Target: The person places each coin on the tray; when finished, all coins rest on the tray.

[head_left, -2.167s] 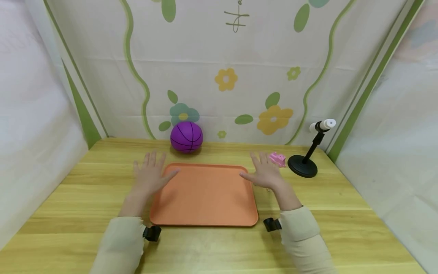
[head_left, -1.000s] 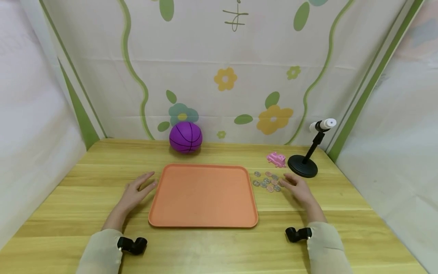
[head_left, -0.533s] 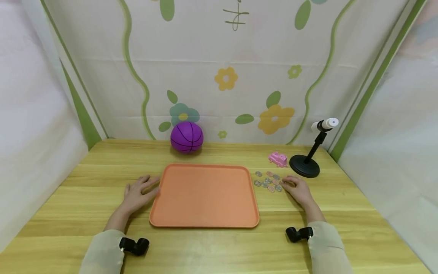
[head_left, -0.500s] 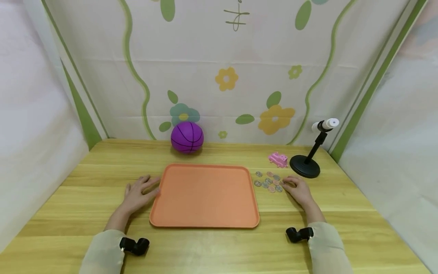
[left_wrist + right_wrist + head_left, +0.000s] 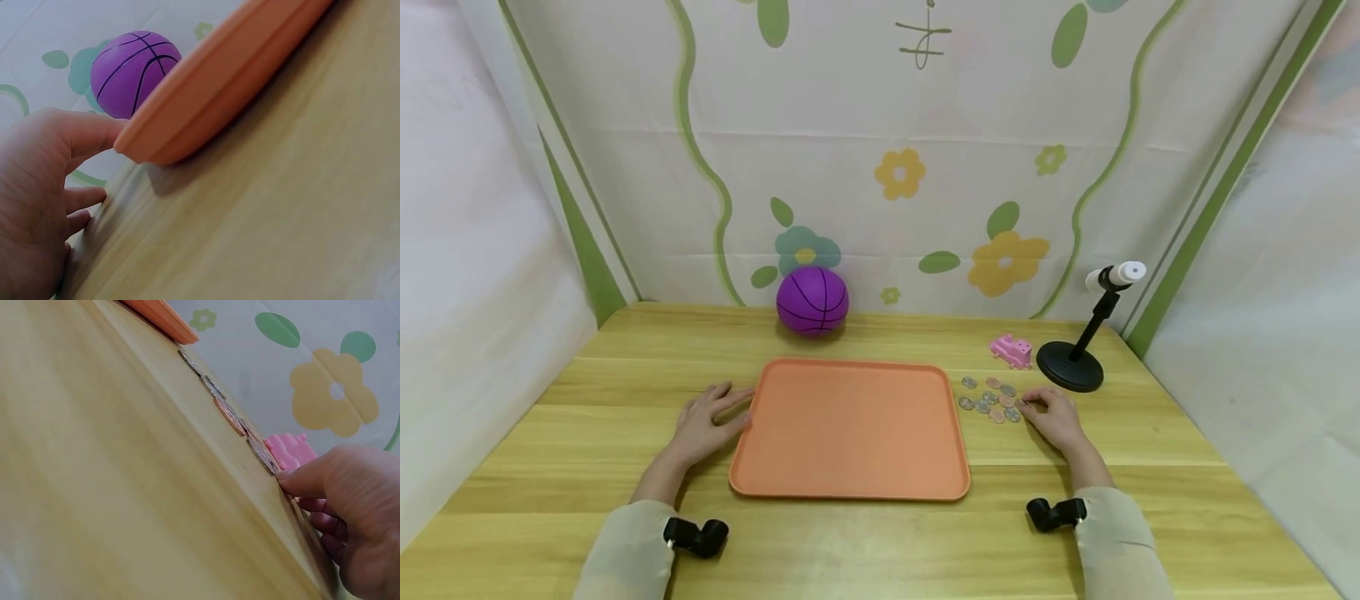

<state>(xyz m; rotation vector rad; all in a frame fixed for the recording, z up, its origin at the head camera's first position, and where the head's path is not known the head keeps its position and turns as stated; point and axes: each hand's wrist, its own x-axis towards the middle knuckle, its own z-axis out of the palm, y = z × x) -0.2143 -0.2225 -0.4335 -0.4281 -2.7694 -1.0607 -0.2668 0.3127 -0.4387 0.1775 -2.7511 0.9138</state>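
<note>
In the head view an orange tray [image 5: 850, 433] lies flat on the wooden table. My left hand [image 5: 703, 425] is at its left side; in the left wrist view a finger touches the tray's rim [image 5: 187, 94] while the other fingers stay loose. Several silver and copper coins [image 5: 990, 398] lie spread just right of the tray. At their right edge my right hand [image 5: 1054, 417] has its thumb and index finger together on a coin, mostly hidden by the fingertips. The right wrist view shows the right thumb [image 5: 300, 478] low against the coins [image 5: 228, 415], the other fingers curled.
A purple basketball [image 5: 812, 302] stands behind the tray. Behind the coins lies a small pink plastic toy [image 5: 1012, 352]. Right of it a black stand [image 5: 1070, 367] holds a white cylinder [image 5: 1127, 273]. Printed cloth walls [image 5: 850, 100] close off the back and sides.
Both hands came down from above the table. The left moved to the tray's left rim, the right to the coins' right edge, where its thumb and index finger closed together. Little moved in the last half second.
</note>
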